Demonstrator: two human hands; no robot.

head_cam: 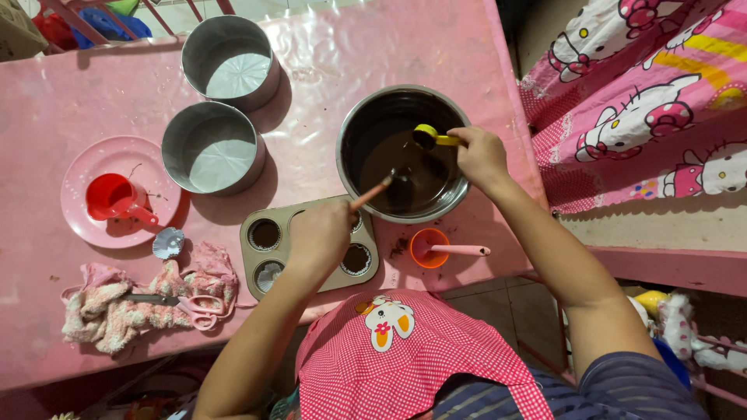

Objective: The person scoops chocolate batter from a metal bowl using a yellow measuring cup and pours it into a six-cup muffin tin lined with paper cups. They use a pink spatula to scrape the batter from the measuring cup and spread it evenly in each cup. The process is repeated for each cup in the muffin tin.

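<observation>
My right hand (480, 158) holds a yellow measuring spoon (426, 137) over a steel bowl (354, 117) of dark chocolate batter (389, 159). My left hand (320, 236) grips a spatula with an orange handle (370, 194) whose dark blade dips into the batter. Under my left hand lies a beige muffin tin (253, 253); its visible cups hold paper liners, some with dark batter in them.
Two empty round cake tins (230, 58) (212, 148) stand at the back left. A pink plate (82, 167) carries a red cup (110, 196). A loose foil liner (168, 243), a pink cloth (109, 311) with scissors (194, 303), and an orange cup with pink handle (429, 248) lie near the front edge.
</observation>
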